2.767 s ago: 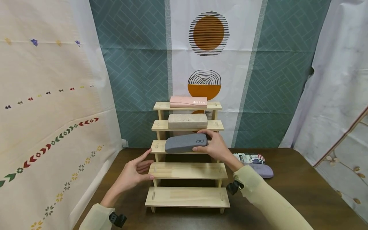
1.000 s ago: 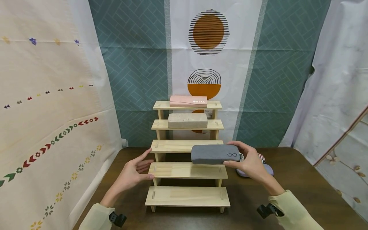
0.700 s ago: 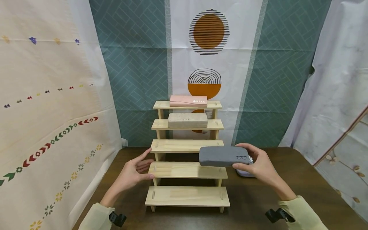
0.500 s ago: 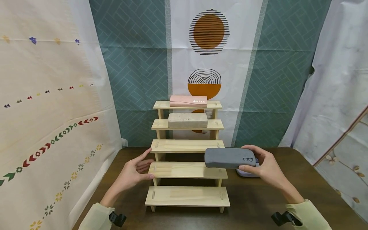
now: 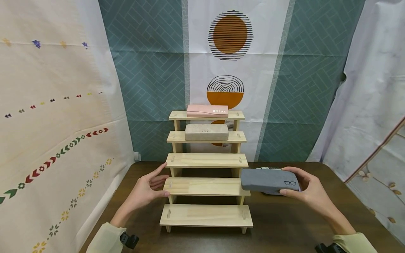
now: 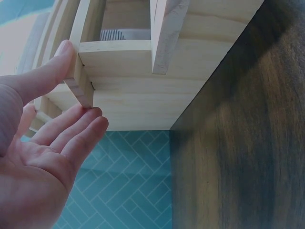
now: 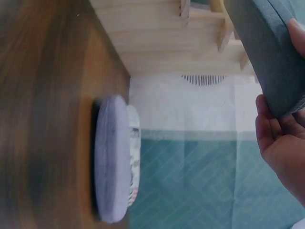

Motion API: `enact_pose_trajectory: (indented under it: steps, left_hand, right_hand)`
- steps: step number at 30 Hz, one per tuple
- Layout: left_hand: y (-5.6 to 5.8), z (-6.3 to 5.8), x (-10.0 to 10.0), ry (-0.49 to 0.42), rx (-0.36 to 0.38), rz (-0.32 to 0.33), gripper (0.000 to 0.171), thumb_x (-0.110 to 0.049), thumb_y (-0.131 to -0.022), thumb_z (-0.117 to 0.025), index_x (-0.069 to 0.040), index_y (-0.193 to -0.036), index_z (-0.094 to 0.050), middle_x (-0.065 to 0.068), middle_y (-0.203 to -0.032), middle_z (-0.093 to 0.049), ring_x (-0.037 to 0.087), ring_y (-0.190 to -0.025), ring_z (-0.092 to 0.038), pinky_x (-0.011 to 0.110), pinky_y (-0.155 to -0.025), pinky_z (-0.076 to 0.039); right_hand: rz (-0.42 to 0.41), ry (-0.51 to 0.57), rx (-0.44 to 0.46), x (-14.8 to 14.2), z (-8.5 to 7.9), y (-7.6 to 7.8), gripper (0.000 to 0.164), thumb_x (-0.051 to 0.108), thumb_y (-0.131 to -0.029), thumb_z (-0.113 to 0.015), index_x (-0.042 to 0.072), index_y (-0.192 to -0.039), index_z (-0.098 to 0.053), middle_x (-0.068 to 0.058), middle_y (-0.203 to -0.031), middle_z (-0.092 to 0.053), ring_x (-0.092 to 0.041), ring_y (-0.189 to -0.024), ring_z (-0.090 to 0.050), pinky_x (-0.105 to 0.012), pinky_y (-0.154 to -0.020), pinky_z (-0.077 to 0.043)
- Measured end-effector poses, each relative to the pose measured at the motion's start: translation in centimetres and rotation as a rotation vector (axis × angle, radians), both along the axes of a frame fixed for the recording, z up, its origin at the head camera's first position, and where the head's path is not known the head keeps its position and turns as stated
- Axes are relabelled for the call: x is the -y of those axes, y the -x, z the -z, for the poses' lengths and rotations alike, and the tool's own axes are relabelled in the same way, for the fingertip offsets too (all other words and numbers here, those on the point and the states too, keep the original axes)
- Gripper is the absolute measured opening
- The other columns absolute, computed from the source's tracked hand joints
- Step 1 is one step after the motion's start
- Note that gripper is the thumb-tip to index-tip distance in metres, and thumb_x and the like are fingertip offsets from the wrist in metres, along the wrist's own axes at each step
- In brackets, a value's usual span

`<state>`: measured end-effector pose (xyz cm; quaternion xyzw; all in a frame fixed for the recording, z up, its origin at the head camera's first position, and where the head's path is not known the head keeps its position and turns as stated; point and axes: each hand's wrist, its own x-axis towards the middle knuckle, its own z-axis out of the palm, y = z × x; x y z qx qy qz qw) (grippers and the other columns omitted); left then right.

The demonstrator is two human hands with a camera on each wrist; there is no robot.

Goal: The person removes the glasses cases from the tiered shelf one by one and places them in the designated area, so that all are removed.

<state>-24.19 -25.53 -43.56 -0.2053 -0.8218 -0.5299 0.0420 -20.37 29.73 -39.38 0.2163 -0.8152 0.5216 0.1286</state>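
Plainly, the right hand (image 5: 314, 193) pinches one end of the gray glasses case (image 5: 264, 180) aloft beside the wooden stand (image 5: 207, 187), whose left edge the spread left hand (image 5: 143, 193) touches. Probably light and stiff, the matte, rounded glasses case suits gripping across its width. A smooth pink case (image 5: 207, 111) tops the stand.

Pink case (image 5: 207, 111) far centre, white lettering on front; beige case (image 5: 206, 132) lower and nearer; dark brown table (image 5: 278, 225), lavender case (image 7: 112, 160) on its right side, printed case (image 7: 134, 157) just beyond; far, teal cloth (image 5: 148, 88) with white middle panel (image 5: 265, 31); left, cream cloth (image 5: 50, 77), coloured motifs; right, white cloth (image 5: 376, 66), leafy branch print.
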Motion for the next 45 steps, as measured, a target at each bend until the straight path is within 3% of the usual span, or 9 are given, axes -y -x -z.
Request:
enact_pose_trajectory:
  steps: [4,10,29,39,45]
  left_hand:
    - [0.0,0.0,0.0,0.005,0.001,-0.004,0.104,-0.001,-0.078,-0.093,-0.022,-0.165,-0.039,0.026,-0.142,-0.061,0.038,-0.131,-0.061,0.041,-0.103,-0.055]
    - [0.0,0.0,0.1,-0.002,0.012,-0.002,0.104,-0.001,-0.079,-0.092,-0.023,-0.165,-0.039,0.026,-0.142,-0.061,0.039,-0.131,-0.061,0.041,-0.102,-0.055]
    - [0.0,0.2,0.1,-0.007,0.007,-0.005,0.105,0.001,-0.077,-0.093,-0.021,-0.165,-0.039,0.027,-0.141,-0.061,0.039,-0.13,-0.061,0.041,-0.102,-0.055]
    - [0.0,-0.1,0.0,0.003,-0.005,0.001,0.105,-0.001,-0.078,-0.093,-0.021,-0.166,-0.038,0.027,-0.143,-0.06,0.039,-0.131,-0.06,0.046,-0.103,-0.054]
    - [-0.1,-0.1,0.0,0.008,-0.017,0.005,0.105,-0.004,-0.078,-0.094,-0.021,-0.166,-0.039,0.025,-0.141,-0.062,0.038,-0.13,-0.061,0.042,-0.102,-0.056]
  right_hand:
    - [0.005,0.0,0.001,-1.2,0.8,-0.2,0.063,-0.007,-0.087,-0.083,0.0,-0.144,-0.058,-0.001,-0.124,-0.068,-0.012,-0.095,-0.067,-0.024,-0.075,-0.059]
    - [0.024,-0.012,0.04,-3.0,1.9,-0.8,0.062,-0.008,-0.087,-0.082,0.0,-0.144,-0.057,-0.003,-0.115,-0.068,-0.014,-0.089,-0.067,-0.026,-0.072,-0.059]
    - [0.016,-0.045,0.143,-7.6,5.6,-0.9,0.058,-0.006,-0.089,-0.08,-0.006,-0.141,-0.055,-0.003,-0.11,-0.07,-0.013,-0.089,-0.068,-0.029,-0.072,-0.06]
    - [0.047,-0.068,0.25,-8.7,7.1,-0.6,0.058,0.001,-0.091,-0.081,-0.007,-0.142,-0.055,-0.006,-0.115,-0.07,-0.013,-0.094,-0.068,-0.027,-0.075,-0.059]
    - [0.095,-0.116,0.341,-9.3,7.7,-0.1,0.063,0.011,-0.093,-0.082,-0.006,-0.146,-0.052,-0.009,-0.118,-0.068,-0.013,-0.095,-0.066,-0.028,-0.075,-0.058]
